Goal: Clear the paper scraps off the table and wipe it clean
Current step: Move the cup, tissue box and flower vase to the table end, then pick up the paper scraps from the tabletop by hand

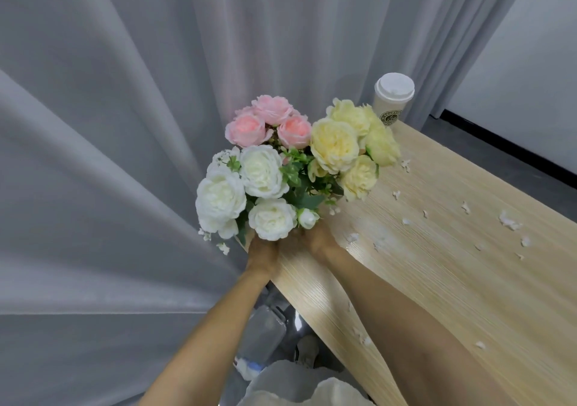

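Observation:
Several small white paper scraps [509, 220] lie scattered over the light wooden table [452, 280], mostly at its middle and right. A bouquet of white, pink and yellow flowers [281, 171] stands at the table's left end. My left hand [262, 251] and my right hand [315, 240] both reach under the blooms at the bouquet's base. The flowers hide my fingers, so what they hold cannot be made out.
A white lidded paper cup [394, 98] stands at the table's far corner behind the yellow flowers. Grey curtains [109, 124] hang close along the table's left end. A dark floor and white wall lie beyond the far right edge.

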A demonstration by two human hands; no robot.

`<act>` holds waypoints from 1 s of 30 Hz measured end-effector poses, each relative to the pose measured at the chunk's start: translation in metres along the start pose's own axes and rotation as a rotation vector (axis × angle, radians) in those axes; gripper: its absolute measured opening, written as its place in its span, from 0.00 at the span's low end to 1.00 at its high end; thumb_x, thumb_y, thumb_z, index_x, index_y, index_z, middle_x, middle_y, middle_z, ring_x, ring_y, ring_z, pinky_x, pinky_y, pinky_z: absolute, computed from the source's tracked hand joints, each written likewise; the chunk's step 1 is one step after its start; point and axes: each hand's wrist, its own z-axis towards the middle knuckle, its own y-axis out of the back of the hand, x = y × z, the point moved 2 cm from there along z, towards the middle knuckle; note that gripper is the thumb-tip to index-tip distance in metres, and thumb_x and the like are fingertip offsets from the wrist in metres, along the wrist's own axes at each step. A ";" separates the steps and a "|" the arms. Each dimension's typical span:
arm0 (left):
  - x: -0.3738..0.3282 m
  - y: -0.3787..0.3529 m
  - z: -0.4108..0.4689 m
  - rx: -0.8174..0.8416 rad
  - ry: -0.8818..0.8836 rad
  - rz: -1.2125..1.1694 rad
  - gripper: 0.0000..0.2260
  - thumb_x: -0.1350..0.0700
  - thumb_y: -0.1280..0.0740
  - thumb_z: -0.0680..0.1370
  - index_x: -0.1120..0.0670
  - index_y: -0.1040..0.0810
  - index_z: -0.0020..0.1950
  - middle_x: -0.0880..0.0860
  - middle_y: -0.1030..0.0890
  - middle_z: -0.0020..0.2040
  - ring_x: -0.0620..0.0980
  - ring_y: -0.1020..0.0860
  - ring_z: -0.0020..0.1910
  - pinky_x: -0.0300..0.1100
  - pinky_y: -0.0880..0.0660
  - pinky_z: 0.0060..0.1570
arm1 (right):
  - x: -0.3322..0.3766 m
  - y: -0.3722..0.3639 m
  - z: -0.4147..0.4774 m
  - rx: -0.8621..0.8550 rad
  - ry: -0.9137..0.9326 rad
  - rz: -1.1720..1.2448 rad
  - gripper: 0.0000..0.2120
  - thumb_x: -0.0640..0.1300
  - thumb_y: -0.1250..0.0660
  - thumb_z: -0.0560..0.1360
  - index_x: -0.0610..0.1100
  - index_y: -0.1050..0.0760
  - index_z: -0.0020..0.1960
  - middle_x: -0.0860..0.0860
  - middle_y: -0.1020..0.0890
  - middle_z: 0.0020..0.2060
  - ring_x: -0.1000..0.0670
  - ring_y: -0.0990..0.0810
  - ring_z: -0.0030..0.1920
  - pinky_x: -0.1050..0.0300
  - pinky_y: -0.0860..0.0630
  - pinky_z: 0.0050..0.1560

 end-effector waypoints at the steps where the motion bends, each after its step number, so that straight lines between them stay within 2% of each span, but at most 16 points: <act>1: -0.001 -0.002 -0.001 0.015 0.028 0.007 0.14 0.53 0.43 0.83 0.59 0.28 0.64 0.58 0.22 0.58 0.51 0.25 0.55 0.33 0.36 0.45 | 0.003 0.001 -0.002 0.007 0.013 -0.015 0.18 0.42 0.37 0.78 0.37 0.29 0.66 0.39 0.24 0.61 0.40 0.25 0.61 0.47 0.27 0.62; 2: -0.004 -0.001 -0.003 -0.001 0.064 -0.027 0.15 0.53 0.43 0.83 0.60 0.28 0.64 0.58 0.22 0.58 0.53 0.24 0.55 0.35 0.35 0.46 | 0.007 0.001 -0.005 0.004 0.038 -0.006 0.16 0.41 0.38 0.78 0.36 0.28 0.64 0.39 0.23 0.59 0.39 0.24 0.59 0.46 0.27 0.60; 4: -0.010 -0.002 -0.011 -0.024 0.078 -0.091 0.16 0.53 0.41 0.82 0.60 0.33 0.67 0.57 0.25 0.61 0.52 0.26 0.57 0.38 0.32 0.50 | 0.011 0.003 -0.015 -0.001 0.077 -0.035 0.16 0.41 0.40 0.76 0.34 0.28 0.61 0.38 0.22 0.55 0.39 0.23 0.55 0.50 0.25 0.53; 6: -0.011 -0.007 -0.021 -0.040 0.052 -0.212 0.22 0.54 0.39 0.81 0.57 0.42 0.72 0.53 0.31 0.66 0.51 0.29 0.62 0.41 0.32 0.57 | 0.014 0.005 -0.026 0.010 0.132 -0.049 0.23 0.46 0.42 0.73 0.35 0.31 0.64 0.39 0.23 0.56 0.41 0.23 0.53 0.54 0.27 0.47; 8: -0.014 -0.012 -0.032 -0.052 -0.013 -0.303 0.29 0.56 0.36 0.79 0.51 0.50 0.75 0.51 0.36 0.72 0.52 0.32 0.67 0.44 0.31 0.61 | 0.011 0.007 -0.037 0.015 0.184 -0.058 0.29 0.46 0.40 0.72 0.39 0.40 0.71 0.40 0.27 0.62 0.44 0.25 0.52 0.53 0.27 0.47; 9: -0.015 -0.015 -0.036 -0.056 -0.054 -0.332 0.33 0.58 0.35 0.78 0.49 0.53 0.76 0.50 0.39 0.74 0.50 0.35 0.69 0.42 0.32 0.61 | 0.011 0.008 -0.044 0.024 0.204 -0.065 0.33 0.44 0.38 0.73 0.42 0.46 0.74 0.40 0.30 0.66 0.44 0.25 0.53 0.52 0.26 0.49; 11: -0.018 -0.019 -0.043 -0.046 -0.097 -0.349 0.40 0.62 0.35 0.77 0.51 0.61 0.77 0.51 0.46 0.77 0.44 0.41 0.70 0.37 0.37 0.62 | 0.004 0.010 -0.056 0.053 0.229 -0.081 0.39 0.39 0.37 0.74 0.47 0.55 0.77 0.39 0.33 0.69 0.43 0.25 0.53 0.51 0.25 0.51; 13: -0.020 -0.024 -0.051 -0.019 -0.104 -0.271 0.41 0.62 0.35 0.77 0.55 0.64 0.77 0.53 0.51 0.78 0.46 0.44 0.72 0.36 0.40 0.65 | -0.004 0.016 -0.073 0.080 0.250 -0.122 0.42 0.37 0.35 0.74 0.48 0.57 0.78 0.39 0.36 0.71 0.40 0.27 0.62 0.48 0.26 0.58; 15: -0.021 -0.032 -0.062 -0.008 -0.108 -0.145 0.41 0.61 0.34 0.77 0.55 0.63 0.77 0.55 0.51 0.78 0.51 0.43 0.75 0.42 0.38 0.69 | -0.014 0.027 -0.094 0.091 0.226 -0.146 0.40 0.37 0.34 0.75 0.46 0.56 0.78 0.42 0.43 0.75 0.41 0.36 0.71 0.47 0.32 0.67; 17: -0.022 -0.040 -0.073 0.020 -0.089 -0.099 0.37 0.60 0.35 0.78 0.55 0.57 0.78 0.57 0.46 0.78 0.54 0.41 0.75 0.49 0.37 0.71 | -0.028 0.037 -0.118 0.093 0.172 -0.173 0.36 0.37 0.37 0.77 0.46 0.54 0.78 0.46 0.50 0.77 0.43 0.42 0.74 0.48 0.36 0.70; 21: -0.029 -0.057 -0.105 0.052 -0.174 0.105 0.24 0.56 0.38 0.80 0.58 0.41 0.75 0.58 0.38 0.74 0.56 0.37 0.71 0.46 0.37 0.68 | -0.071 0.062 -0.162 0.061 0.060 -0.222 0.27 0.37 0.41 0.80 0.46 0.46 0.76 0.47 0.49 0.77 0.45 0.45 0.75 0.48 0.38 0.70; 25: -0.033 -0.078 -0.135 0.098 -0.225 0.248 0.25 0.52 0.41 0.82 0.57 0.43 0.76 0.56 0.42 0.77 0.55 0.42 0.74 0.46 0.42 0.72 | -0.117 0.089 -0.201 0.009 -0.038 -0.220 0.23 0.37 0.44 0.81 0.44 0.41 0.75 0.45 0.48 0.77 0.45 0.46 0.75 0.49 0.39 0.70; 30: -0.060 -0.108 -0.167 0.130 -0.291 0.257 0.24 0.53 0.42 0.82 0.57 0.42 0.76 0.57 0.44 0.77 0.55 0.44 0.75 0.48 0.43 0.73 | -0.153 0.115 -0.229 -0.020 -0.097 -0.221 0.21 0.38 0.43 0.80 0.44 0.38 0.73 0.46 0.43 0.75 0.44 0.43 0.74 0.49 0.35 0.67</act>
